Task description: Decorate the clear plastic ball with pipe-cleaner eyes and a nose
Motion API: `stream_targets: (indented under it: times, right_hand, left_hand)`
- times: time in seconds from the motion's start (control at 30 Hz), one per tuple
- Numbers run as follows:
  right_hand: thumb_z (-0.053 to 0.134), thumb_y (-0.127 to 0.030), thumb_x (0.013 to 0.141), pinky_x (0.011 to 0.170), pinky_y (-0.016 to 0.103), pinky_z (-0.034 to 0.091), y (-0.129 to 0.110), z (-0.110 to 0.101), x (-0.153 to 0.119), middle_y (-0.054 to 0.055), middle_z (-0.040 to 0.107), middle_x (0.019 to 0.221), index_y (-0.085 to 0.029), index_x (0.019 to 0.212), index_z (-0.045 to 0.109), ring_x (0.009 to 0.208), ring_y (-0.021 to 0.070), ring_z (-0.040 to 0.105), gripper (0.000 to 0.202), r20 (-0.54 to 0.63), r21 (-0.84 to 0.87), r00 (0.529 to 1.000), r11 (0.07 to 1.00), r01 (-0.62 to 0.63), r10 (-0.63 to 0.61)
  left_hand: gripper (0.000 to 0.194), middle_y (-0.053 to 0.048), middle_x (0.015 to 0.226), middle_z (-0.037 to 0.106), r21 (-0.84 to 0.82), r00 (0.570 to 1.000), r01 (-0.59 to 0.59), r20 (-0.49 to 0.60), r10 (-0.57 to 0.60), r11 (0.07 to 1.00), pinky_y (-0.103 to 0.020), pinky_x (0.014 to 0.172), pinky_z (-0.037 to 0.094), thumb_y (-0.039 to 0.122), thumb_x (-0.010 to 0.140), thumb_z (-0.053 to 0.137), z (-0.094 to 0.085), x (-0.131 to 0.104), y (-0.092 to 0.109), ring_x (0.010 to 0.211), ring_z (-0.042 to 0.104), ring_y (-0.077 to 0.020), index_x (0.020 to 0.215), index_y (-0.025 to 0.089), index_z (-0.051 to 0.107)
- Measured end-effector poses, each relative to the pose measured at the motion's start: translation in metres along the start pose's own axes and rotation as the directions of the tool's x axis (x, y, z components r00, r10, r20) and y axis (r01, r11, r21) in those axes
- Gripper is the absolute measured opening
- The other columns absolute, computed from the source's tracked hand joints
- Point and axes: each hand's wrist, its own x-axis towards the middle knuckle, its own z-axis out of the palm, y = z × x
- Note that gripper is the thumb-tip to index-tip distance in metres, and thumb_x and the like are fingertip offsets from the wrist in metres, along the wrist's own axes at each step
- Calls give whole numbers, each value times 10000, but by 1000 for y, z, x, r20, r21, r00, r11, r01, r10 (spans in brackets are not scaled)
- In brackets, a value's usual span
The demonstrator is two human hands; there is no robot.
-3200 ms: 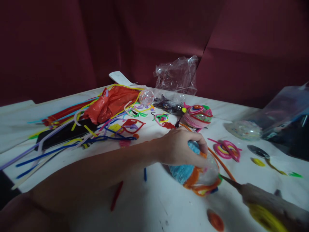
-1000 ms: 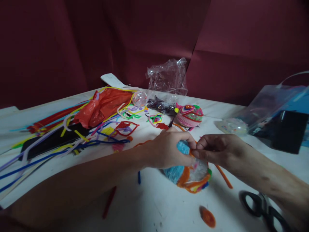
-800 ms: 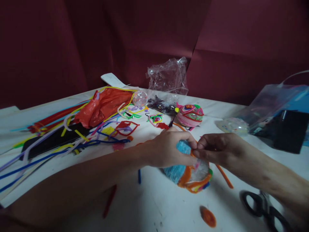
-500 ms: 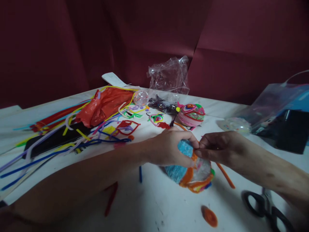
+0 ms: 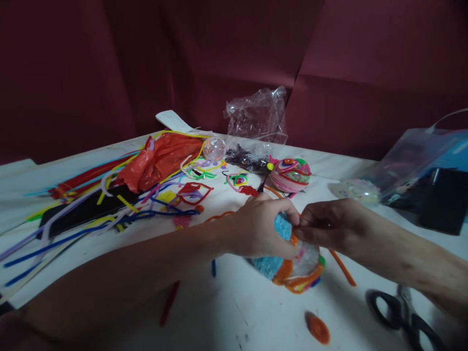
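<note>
While the left hand (image 5: 261, 226) wraps around the decorated ball (image 5: 292, 261), its fingers curled over the blue fuzzy part and clamped on it, the right hand (image 5: 331, 226) meets it from the other side with thumb and fingers pinched narrow on the top edge of the ball, where orange pipe cleaner runs around the clear shell. The ball rests on the white table (image 5: 234, 312), near its front middle. Just right of the ball an orange pipe cleaner (image 5: 341, 268) lies slanted on the table, and further right and nearer the front edge are the black scissors (image 5: 398, 312). In front of the ball sits a small orange coil (image 5: 317, 327). Behind the ball, well apart, stands a second decorated ball (image 5: 290, 174) in pink and green. Far to the left of the ball spreads a heap of loose pipe cleaners (image 5: 109, 209), with a red plastic bag (image 5: 161, 153) on it; behind the ball, at the far table edge, is a crumpled clear bag (image 5: 256, 114).
</note>
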Motion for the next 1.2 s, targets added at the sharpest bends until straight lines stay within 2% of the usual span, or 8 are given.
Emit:
stream_targets:
  times: [0.07,0.23,0.43,0.57,0.73,0.87,1.07,1.2]
  right_hand:
    - [598,-509,612,469,244,421,0,-1,0,18,546,557,-181,604,618,542,184,503,328,47,-14,999,1000,-10,11]
    - [522,-502,640,473,251,370,0,0,0,9,526,580,-190,623,593,542,169,453,320,76,-79,997,997,-14,20]
    - [509,-499,647,437,246,311,0,4,-3,-1,494,561,-193,640,585,509,149,394,315,58,-159,997,987,-35,44]
    - [535,-500,641,445,253,336,0,3,-5,12,530,581,-197,681,604,514,162,430,313,46,-193,999,981,-3,12]
    - [507,-464,612,449,257,364,-7,0,0,20,555,578,-201,649,596,530,179,455,279,81,-233,996,972,-8,28]
    - [581,-410,625,455,242,387,-7,-1,0,19,573,582,-198,653,608,547,187,495,215,90,-177,996,984,20,-4]
    - [622,-429,624,442,231,385,-3,-3,-1,9,572,566,-208,657,624,529,181,493,223,83,-205,996,979,-4,22]
    - [625,-427,617,422,230,368,-5,-2,-1,9,559,539,-205,630,620,506,175,486,223,66,-194,998,981,-1,14]
  left_hand:
    - [360,-32,904,492,8,1000,-11,-1,11,1000,-360,849,407,228,578,672,0,0,0,978,471,-231,920,208,561]
    - [333,-16,889,513,7,1000,-29,-12,29,1000,-332,838,402,182,580,671,0,-2,3,944,479,-210,886,196,541]
    - [340,-12,881,492,-5,1000,3,4,-3,1000,-348,849,399,200,577,677,-1,-1,2,958,477,-222,888,201,537]
    - [353,-30,899,487,8,1000,6,11,-6,1000,-362,845,402,234,585,676,-1,0,0,1015,457,-250,906,201,533]
    - [352,-25,920,498,18,1000,-6,5,5,1000,-353,851,405,226,595,676,0,-1,1,991,476,-234,911,195,524]
    - [365,-28,935,507,22,1000,4,2,-4,1000,-358,852,405,238,594,683,-2,-1,2,980,482,-232,927,196,536]
    - [253,8,775,516,-106,994,58,99,-47,993,-279,731,429,181,635,655,-9,3,3,838,519,-177,871,162,566]
    - [349,-18,886,514,-29,999,34,39,-33,999,-318,793,421,239,587,695,-7,2,2,945,498,-218,909,184,570]
